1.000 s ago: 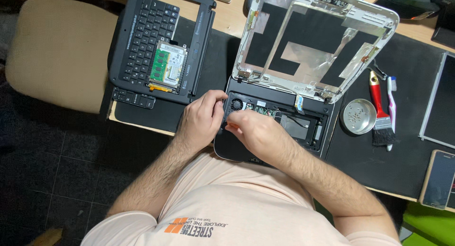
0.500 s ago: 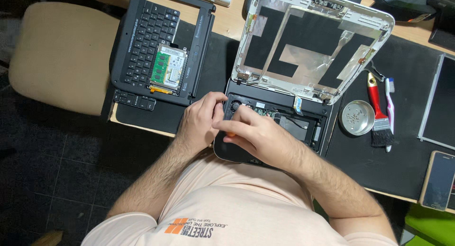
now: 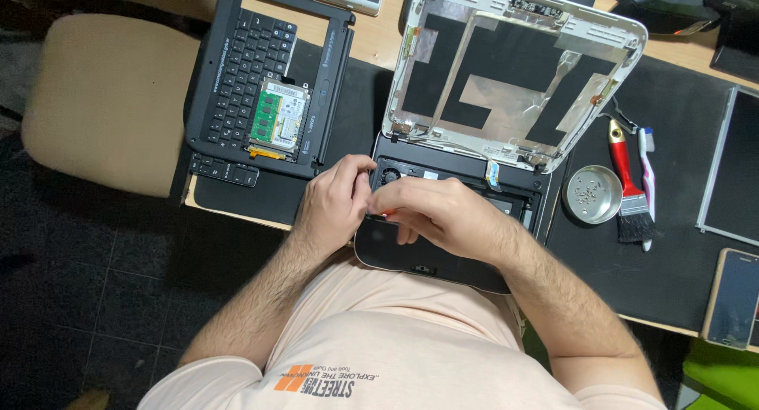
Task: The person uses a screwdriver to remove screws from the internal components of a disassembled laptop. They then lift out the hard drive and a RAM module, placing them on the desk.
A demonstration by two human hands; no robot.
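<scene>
So from my remote view over the head cam, both hands are parked on the black laptop base that sits at the near edge of the desk, right up against the person's belly; its white lid shell stands open behind, stripped of its screen, with black patches and silver foil tape showing inside.

The left hand is curled over the base's left rear corner, fingers bent and held close together, just beside the round fan opening; the right hand comes across from the other side, fingers bunched and curled down, and there's a sliver of something red-orange poking out between the two hands; I honestly cannot tell what it is or which fingers pinch it, the knuckles hide it.

Rest of the bench: a removed keyboard frame lies off to the left on the black mat, with a green memory stick on a small board resting on the keys; on the right a little round metal dish holds tiny screws, and just beside it a red-handled brush and a white toothbrush; a bare screen panel and a phone sit at the far right edge; a beige chair seat is down on the left.
</scene>
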